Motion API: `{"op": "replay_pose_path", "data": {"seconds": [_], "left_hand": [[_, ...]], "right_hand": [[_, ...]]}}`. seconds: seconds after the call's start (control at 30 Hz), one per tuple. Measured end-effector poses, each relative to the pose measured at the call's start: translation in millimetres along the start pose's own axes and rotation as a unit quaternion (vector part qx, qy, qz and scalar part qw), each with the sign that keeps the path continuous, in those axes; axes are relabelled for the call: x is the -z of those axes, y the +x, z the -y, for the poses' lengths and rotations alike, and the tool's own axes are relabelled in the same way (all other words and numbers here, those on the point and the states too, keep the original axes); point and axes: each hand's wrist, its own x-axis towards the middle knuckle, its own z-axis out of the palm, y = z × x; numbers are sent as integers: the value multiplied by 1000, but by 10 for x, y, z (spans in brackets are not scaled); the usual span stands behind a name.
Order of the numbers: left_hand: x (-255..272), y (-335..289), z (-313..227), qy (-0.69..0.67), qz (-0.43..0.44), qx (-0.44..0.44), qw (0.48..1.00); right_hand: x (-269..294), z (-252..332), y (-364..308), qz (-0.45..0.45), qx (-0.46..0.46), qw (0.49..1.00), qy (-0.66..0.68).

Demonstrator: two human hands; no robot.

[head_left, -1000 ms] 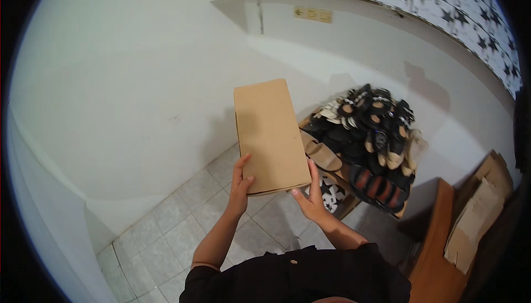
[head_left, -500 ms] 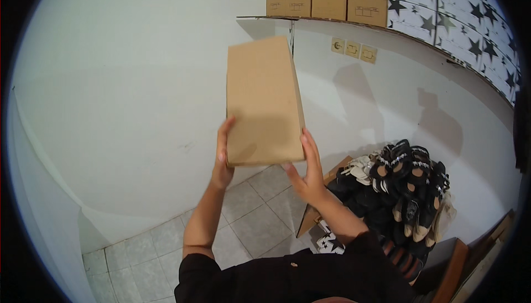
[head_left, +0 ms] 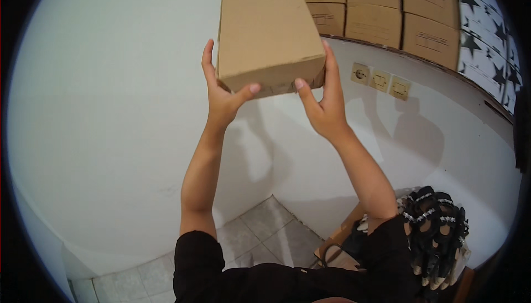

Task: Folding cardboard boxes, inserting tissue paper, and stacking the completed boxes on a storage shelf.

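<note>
A plain brown cardboard shoebox (head_left: 265,26) is held up in front of me, level with the wall shelf, its near end toward me. My left hand (head_left: 224,95) grips its near left corner, thumb on the end face and fingers along the side. On the near right corner, my right hand (head_left: 326,101) does the same, its thumb pressed to the end face. The box's far end reaches the upper edge of the view. Just right of it, stacked brown shoeboxes (head_left: 373,24) stand on the shelf.
White boxes with black stars (head_left: 478,43) stand farther right on the shelf (head_left: 409,54). Below it are a socket and switches (head_left: 380,80) on the white wall. A pile of black shoes (head_left: 437,225) lies at lower right, beside an open carton (head_left: 348,231). Grey tiles (head_left: 265,220) cover the floor.
Both hands have raised the shoebox toward shelf height, and its near end now shows. My thumbs now lie on that end face. The view has tilted upward, showing the shelf boxes larger.
</note>
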Motion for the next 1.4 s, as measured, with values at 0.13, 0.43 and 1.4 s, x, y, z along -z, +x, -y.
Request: {"op": "replay_pose_path", "data": {"seconds": [0.13, 0.43, 1.4], "left_hand": [[254, 533, 710, -60, -26, -45, 997], [517, 1860, 2128, -137, -22, -117, 983], [6, 2416, 3099, 349, 114, -64, 928]], "right_hand": [[-316, -547, 349, 4, 45, 996, -75], [-869, -1297, 1288, -8, 199, 933, -300], [-685, -2046, 1681, -4, 21, 608, -793]]}}
